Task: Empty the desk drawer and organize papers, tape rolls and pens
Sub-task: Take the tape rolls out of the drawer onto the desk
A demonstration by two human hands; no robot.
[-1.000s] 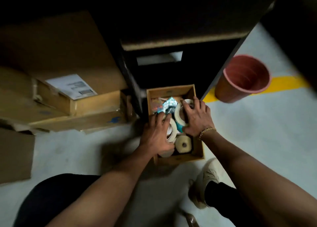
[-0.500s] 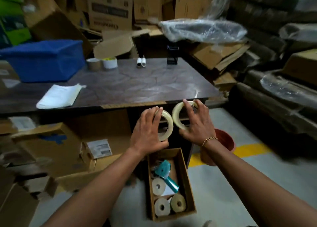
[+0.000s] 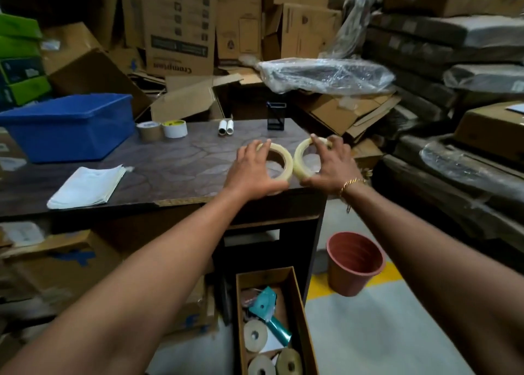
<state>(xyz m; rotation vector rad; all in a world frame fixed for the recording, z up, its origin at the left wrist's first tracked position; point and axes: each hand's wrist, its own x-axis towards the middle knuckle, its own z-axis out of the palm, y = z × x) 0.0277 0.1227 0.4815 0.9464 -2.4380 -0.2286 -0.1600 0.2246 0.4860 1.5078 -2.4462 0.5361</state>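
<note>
A: Big dark surface (image 3: 175, 164) fills the middle, a blue bin (image 3: 71, 127) on its far left, a stack of papers (image 3: 88, 183) near the front edge.

B: And below, the drawer (image 3: 300, 312) sits on the floor, pulled right out, with three rolls and a teal dispenser (image 3: 268, 309) inside.

A: Left hand (image 3: 252, 173) curled around a clear tape roll (image 3: 285, 161), holding it at the surface's front right corner.

B: Right hand (image 3: 330, 161) likewise, fingers and thumb closed on a second roll (image 3: 300, 159), the two rolls just beside each other.

A: Far back, two more rolls (image 3: 161, 129), two small white tubes (image 3: 226, 127) and a black pen cup (image 3: 276, 117).
</note>
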